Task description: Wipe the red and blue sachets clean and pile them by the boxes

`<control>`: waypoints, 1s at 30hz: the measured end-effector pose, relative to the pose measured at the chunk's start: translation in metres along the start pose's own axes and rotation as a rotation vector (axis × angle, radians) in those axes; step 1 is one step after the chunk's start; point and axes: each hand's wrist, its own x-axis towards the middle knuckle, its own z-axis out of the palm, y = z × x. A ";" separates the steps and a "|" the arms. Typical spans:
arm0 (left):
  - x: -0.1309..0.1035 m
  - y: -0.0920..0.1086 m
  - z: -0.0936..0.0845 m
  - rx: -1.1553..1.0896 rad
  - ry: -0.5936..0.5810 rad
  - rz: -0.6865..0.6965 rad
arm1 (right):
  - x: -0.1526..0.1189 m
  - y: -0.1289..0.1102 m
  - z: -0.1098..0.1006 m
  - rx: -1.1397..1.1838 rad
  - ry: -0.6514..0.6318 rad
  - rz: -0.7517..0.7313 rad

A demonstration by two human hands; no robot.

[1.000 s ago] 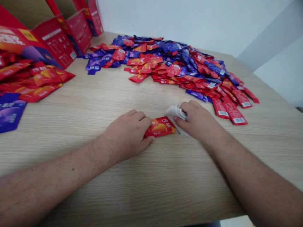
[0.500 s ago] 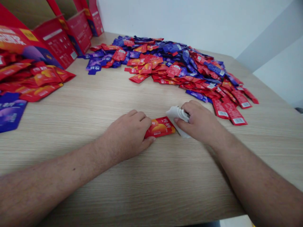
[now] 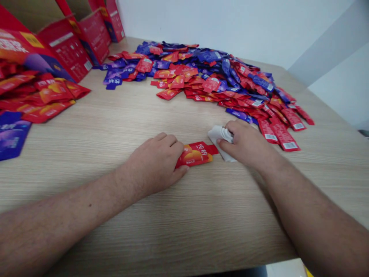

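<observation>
A red sachet [image 3: 197, 154] with orange fruit pictures and white lettering lies flat on the table. My left hand [image 3: 158, 163] is closed on its left end, thumb at the lower edge and fingers over the top. At the sachet's right end a narrow red tab shows. My right hand [image 3: 245, 140] grips a folded white cloth or tissue [image 3: 220, 134], pinched between thumb and fingers. The cloth's lower part rests at the table surface beside the tab; whether they touch is hard to tell.
A wide heap of red and blue sachets [image 3: 201, 73] curves across the back of the table [image 3: 129, 119]. More sachets [image 3: 46, 96] are piled at the left, before open red cartons [image 3: 67, 50]. A white wall [image 3: 230, 27] stands behind.
My right hand has slid the white cloth a little to the right and away from me, uncovering the sachet's narrow tab. My left hand has stayed on the sachet.
</observation>
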 end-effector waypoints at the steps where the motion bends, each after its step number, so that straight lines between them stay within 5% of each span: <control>1: 0.000 0.000 0.000 -0.002 -0.006 0.002 | 0.000 0.000 0.000 0.001 0.009 -0.008; 5: 0.000 0.001 -0.002 -0.001 -0.026 0.006 | 0.001 0.003 0.001 0.079 -0.068 -0.123; 13: 0.000 0.001 -0.002 -0.016 -0.010 0.015 | 0.011 0.026 -0.007 0.110 0.189 0.297; 19: 0.007 -0.005 -0.002 -0.302 -0.033 -0.227 | 0.007 0.025 -0.009 0.326 0.289 0.402; 23: 0.007 -0.003 -0.003 -0.261 -0.064 -0.258 | 0.005 0.020 -0.009 0.327 0.303 0.351; 30: -0.019 0.033 -0.009 -0.125 -0.026 -0.019 | -0.008 -0.017 -0.018 0.264 0.153 0.019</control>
